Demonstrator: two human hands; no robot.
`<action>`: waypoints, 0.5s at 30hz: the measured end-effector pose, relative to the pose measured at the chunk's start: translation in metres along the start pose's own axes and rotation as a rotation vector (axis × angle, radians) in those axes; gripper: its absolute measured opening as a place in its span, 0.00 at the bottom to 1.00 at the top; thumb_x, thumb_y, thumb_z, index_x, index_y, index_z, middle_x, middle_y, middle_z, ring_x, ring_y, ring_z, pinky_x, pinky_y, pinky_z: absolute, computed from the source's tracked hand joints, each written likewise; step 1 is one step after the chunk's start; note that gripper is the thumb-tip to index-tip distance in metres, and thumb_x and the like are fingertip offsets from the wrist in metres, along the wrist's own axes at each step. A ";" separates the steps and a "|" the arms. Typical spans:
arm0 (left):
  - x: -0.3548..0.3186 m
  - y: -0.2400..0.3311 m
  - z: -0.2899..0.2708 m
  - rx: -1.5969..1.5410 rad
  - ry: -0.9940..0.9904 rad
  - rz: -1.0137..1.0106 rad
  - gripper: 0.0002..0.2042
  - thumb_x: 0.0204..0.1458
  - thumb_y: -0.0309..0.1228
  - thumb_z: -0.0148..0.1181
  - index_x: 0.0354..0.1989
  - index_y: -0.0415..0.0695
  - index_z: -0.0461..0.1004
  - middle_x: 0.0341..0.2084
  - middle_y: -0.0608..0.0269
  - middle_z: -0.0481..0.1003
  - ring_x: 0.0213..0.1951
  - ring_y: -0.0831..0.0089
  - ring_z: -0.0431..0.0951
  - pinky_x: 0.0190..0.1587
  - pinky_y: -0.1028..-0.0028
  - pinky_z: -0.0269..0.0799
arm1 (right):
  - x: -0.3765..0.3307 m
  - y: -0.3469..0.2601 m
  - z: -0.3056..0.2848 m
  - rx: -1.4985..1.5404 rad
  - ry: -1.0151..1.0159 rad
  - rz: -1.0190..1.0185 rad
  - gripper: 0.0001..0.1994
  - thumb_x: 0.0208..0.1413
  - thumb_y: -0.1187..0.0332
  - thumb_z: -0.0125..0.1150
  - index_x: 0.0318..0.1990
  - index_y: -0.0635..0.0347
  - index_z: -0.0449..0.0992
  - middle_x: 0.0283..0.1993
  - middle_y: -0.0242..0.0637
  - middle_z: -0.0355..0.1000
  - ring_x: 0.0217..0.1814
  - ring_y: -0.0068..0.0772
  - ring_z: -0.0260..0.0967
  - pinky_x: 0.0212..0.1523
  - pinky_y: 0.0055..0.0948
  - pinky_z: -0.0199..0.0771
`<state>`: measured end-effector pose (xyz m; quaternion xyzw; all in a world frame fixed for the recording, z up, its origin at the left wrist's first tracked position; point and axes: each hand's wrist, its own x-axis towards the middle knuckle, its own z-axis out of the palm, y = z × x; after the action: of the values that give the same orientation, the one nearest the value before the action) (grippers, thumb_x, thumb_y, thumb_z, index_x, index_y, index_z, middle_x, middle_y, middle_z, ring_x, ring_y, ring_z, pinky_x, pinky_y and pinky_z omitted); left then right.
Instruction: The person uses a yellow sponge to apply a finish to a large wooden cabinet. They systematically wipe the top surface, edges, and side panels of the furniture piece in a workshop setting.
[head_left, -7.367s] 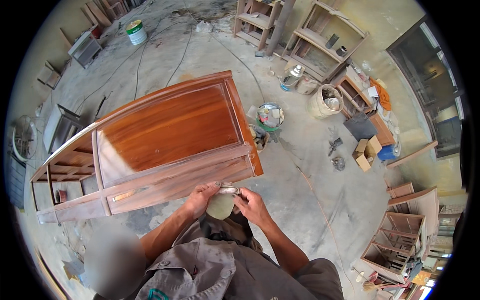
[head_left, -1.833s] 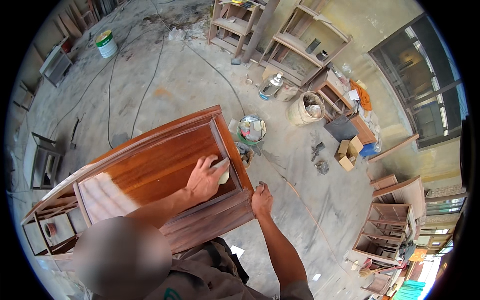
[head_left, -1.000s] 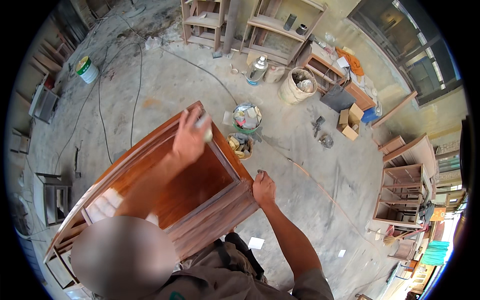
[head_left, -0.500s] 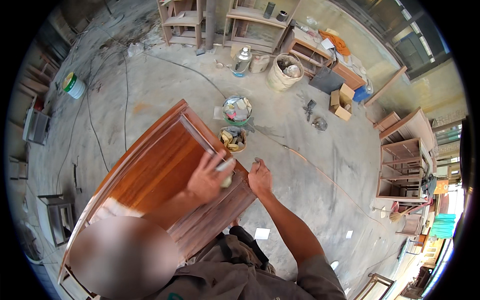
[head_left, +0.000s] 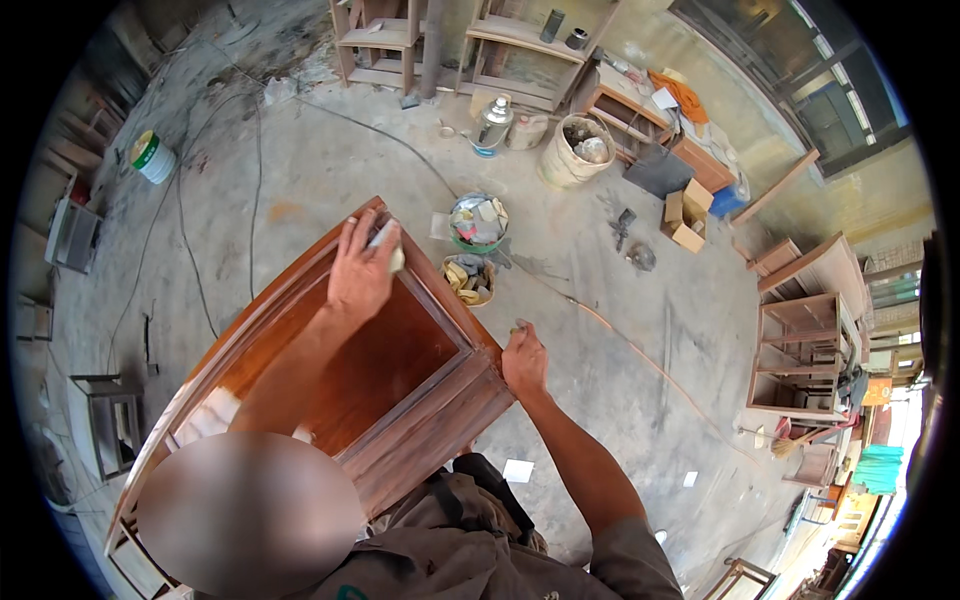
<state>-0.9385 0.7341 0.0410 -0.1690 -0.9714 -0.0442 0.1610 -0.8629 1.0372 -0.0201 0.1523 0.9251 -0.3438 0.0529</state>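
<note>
A reddish-brown wooden cabinet panel point(head_left: 410, 330) with a raised frame lies in front of me, glossy in its middle and duller along the frame. At its far corner, my left hand point(head_left: 362, 270) is closed around a small pale pad point(head_left: 397, 252), pressing it near the frame; whether it is sponge or folded sandpaper cannot be told. My right hand point(head_left: 525, 360) is curled over the panel's right corner, gripping the edge. A blurred oval covers the panel's lower left and part of my left arm.
Just beyond the panel stand a green-rimmed bucket point(head_left: 462, 241) of scraps and a tub point(head_left: 490, 291) of yellow and grey pieces. Further off are a white bucket point(head_left: 560, 170), a metal can point(head_left: 492, 125) and a cardboard box point(head_left: 686, 215). Cables and a hose point(head_left: 640, 350) cross the floor.
My left hand has moved with the pad from the panel's right side up and left to its far corner. My right hand stays at the right corner.
</note>
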 end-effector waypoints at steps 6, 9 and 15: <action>-0.045 0.067 0.012 -0.359 -0.007 0.142 0.30 0.52 0.28 0.61 0.68 0.50 0.76 0.67 0.57 0.73 0.75 0.50 0.62 0.78 0.43 0.55 | -0.003 -0.004 -0.006 -0.023 -0.022 0.047 0.22 0.72 0.61 0.41 0.63 0.62 0.76 0.52 0.57 0.83 0.58 0.65 0.78 0.63 0.53 0.75; 0.014 -0.021 0.011 0.056 -0.057 -0.088 0.30 0.54 0.29 0.61 0.69 0.41 0.72 0.67 0.51 0.73 0.79 0.48 0.54 0.81 0.43 0.45 | -0.005 -0.007 -0.006 -0.013 -0.018 0.013 0.23 0.72 0.61 0.41 0.64 0.61 0.76 0.53 0.57 0.83 0.58 0.66 0.78 0.63 0.53 0.75; -0.073 0.128 0.005 -0.436 -0.032 0.221 0.32 0.48 0.29 0.66 0.67 0.44 0.76 0.66 0.42 0.72 0.74 0.44 0.63 0.76 0.39 0.56 | -0.002 -0.008 -0.007 -0.012 -0.006 0.016 0.22 0.72 0.61 0.42 0.64 0.61 0.75 0.51 0.63 0.81 0.54 0.71 0.78 0.58 0.57 0.77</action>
<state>-0.8311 0.8318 0.0163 -0.3056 -0.9169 -0.2322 0.1094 -0.8638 1.0352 -0.0093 0.1581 0.9257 -0.3385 0.0594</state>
